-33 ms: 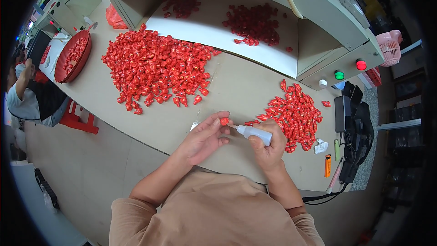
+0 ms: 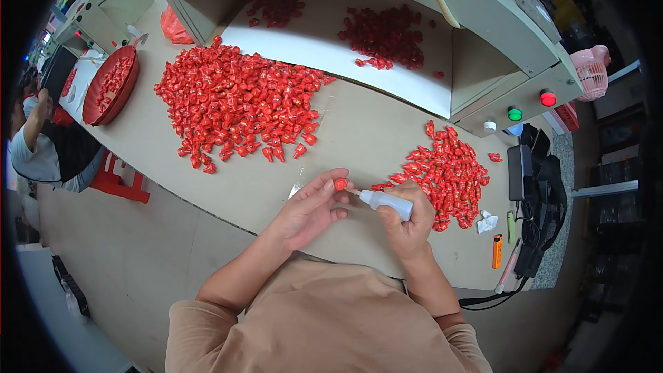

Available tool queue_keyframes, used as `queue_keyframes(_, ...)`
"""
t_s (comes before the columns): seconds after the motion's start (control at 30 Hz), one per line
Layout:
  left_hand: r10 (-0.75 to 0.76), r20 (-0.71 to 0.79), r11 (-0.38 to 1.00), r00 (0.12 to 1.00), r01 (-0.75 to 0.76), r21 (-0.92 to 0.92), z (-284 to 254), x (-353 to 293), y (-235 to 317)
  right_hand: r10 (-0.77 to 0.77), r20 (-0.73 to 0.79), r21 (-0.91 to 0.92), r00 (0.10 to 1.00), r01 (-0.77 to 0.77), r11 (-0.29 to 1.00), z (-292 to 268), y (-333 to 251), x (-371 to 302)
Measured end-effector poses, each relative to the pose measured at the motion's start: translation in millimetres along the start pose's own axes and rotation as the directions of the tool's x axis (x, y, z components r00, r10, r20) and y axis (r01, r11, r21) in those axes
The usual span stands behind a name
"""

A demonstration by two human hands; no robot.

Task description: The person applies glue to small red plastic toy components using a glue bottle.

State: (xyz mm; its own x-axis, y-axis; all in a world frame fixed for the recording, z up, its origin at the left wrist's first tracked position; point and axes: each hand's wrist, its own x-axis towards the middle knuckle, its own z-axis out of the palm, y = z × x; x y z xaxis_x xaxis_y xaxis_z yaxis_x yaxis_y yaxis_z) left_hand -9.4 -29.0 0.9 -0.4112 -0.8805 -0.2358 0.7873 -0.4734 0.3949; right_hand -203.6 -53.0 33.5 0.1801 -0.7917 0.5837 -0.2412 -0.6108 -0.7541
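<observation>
The step in hand looks like bringing the squeeze bottle (image 2: 388, 205) to a small red piece (image 2: 340, 184), probably to put a drop of something on it. The left hand (image 2: 306, 215) pinches that piece between thumb and fingertip, its other fingers loosely curled; the piece is held above the surface (image 2: 359, 139), in front of the person's chest. The right hand (image 2: 409, 226) is wrapped around the bottle, which lies tilted with its narrow tip aimed left at the piece (whether tip and piece actually touch is too small to tell).

Similar red pieces lie in a large heap (image 2: 235, 97) at the far left and a smaller heap (image 2: 449, 176) just beyond the right hand. Which of them is finished, I cannot tell.

As I judge it, the next move calls for a steady left pinch, the tip lined up with the right spot, and a light, brief squeeze from the right hand. Too hard a press could flood so small a part or wet the fingertips, and a slack pinch could let it turn.
</observation>
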Motion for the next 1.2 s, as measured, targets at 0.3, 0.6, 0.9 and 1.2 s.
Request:
queue_keyframes(0.3,0.001,0.001,1.000,1.000,0.000,-0.009,-1.4,0.4,-0.6,-0.012,0.005,-0.013,1.000,0.012,1.000,-0.4,-0.3,-0.2)
queue_keyframes(0.6,-0.003,-0.029,1.000,1.000,0.003,0.002,2.3,-0.3,1.0,-0.009,0.004,0.003,1.000,0.009,1.000,-0.1,-0.2,-1.0)
queue_keyframes(0.9,-0.003,-0.027,1.000,1.000,0.003,-0.011,4.4,-2.3,1.0,-0.018,0.000,-0.016,1.000,0.018,1.000,-1.2,-2.0,-1.2)
queue_keyframes(1.2,0.004,-0.012,1.000,1.000,-0.003,0.029,3.7,0.3,2.9,-0.006,-0.004,-0.013,1.000,0.006,1.000,-2.6,-0.6,1.6)
